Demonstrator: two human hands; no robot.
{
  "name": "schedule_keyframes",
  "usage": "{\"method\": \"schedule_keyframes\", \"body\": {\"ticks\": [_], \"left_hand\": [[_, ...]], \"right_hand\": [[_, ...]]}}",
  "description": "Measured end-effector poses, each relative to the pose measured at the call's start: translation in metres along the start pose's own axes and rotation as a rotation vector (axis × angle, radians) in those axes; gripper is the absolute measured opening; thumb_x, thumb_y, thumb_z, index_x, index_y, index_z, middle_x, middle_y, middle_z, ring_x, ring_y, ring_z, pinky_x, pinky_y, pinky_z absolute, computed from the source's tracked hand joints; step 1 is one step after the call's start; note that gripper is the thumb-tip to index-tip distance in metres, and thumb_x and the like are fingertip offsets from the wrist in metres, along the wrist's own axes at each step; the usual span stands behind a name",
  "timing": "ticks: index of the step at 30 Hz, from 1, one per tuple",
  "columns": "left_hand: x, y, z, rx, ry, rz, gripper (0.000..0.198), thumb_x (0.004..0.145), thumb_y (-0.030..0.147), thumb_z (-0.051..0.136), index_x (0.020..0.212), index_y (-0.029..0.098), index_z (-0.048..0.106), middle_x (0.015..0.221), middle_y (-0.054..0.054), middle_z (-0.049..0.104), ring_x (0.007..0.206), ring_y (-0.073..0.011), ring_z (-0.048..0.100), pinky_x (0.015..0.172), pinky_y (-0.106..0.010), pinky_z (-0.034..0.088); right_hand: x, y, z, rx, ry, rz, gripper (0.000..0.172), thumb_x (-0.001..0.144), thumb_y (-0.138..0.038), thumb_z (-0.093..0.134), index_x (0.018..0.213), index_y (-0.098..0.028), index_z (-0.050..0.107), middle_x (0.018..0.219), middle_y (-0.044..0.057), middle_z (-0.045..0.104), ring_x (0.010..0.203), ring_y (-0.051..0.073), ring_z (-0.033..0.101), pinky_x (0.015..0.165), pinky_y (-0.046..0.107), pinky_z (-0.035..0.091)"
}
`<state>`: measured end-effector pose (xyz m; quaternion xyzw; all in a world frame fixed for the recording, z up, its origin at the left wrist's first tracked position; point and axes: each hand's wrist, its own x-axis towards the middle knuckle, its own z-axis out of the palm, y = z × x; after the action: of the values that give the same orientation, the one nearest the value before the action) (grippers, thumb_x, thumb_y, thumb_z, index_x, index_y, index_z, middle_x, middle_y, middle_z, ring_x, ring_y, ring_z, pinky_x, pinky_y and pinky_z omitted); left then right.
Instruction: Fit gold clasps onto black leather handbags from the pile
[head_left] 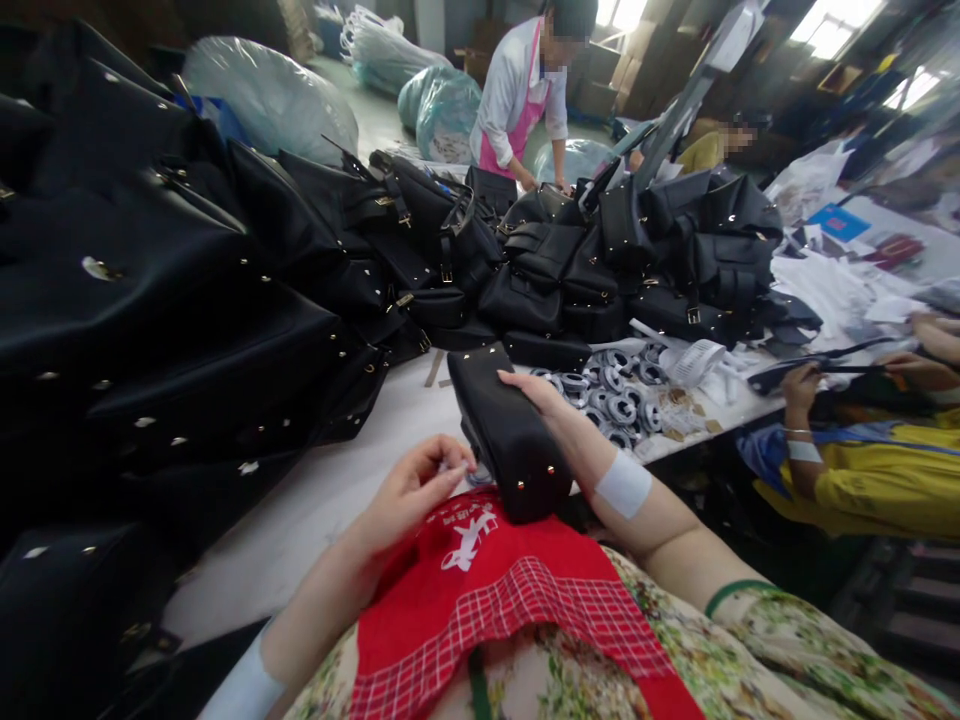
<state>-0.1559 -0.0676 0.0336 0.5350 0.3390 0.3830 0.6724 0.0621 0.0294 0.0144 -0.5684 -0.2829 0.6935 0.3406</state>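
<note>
At frame centre, the right hand (538, 395) grips the black bag (517, 435); the left hand (416, 482), just beside it, pinches a small pale piece (452, 467). Held one-handed, the bag could twist loose.

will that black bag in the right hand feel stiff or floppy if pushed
The black bag probably feels fairly stiff, since its studded panel looks flat with defined edges. Its smooth, faintly shiny surface may slip somewhat under the right hand.

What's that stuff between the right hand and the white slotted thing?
A heap of grey rings lies between the right hand, which holds a black bag, and the white slotted thing. The head view shows it.
</note>
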Motion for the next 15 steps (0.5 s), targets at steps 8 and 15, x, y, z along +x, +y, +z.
{"method": "schedule_keyframes", "body": {"ticks": [8, 15], "left_hand": [[-0.006, -0.028, -0.046, -0.237, 0.316, -0.181, 0.019, 0.072, 0.028, 0.064, 0.085, 0.017, 0.055, 0.063, 0.004, 0.05, 0.043, -0.0037, 0.026, 0.042, -0.018, 0.013], [0.029, -0.052, -0.038, 0.025, 0.447, -0.33, 0.03, 0.07, 0.028, 0.052, 0.093, 0.013, 0.065, 0.053, 0.006, 0.039, 0.047, -0.0093, 0.031, 0.043, -0.021, 0.019]], "right_hand": [[-0.034, -0.054, -0.025, -0.134, -0.057, -0.496, 0.026, 0.076, -0.036, 0.073, 0.094, -0.018, 0.069, 0.086, 0.002, 0.073, 0.073, 0.016, 0.067, 0.069, 0.027, 0.054], [-0.07, -0.05, -0.009, -0.504, -0.088, -0.723, 0.032, 0.076, -0.048, 0.07, 0.089, -0.019, 0.07, 0.084, 0.004, 0.071, 0.075, 0.02, 0.065, 0.066, 0.03, 0.053]]}}
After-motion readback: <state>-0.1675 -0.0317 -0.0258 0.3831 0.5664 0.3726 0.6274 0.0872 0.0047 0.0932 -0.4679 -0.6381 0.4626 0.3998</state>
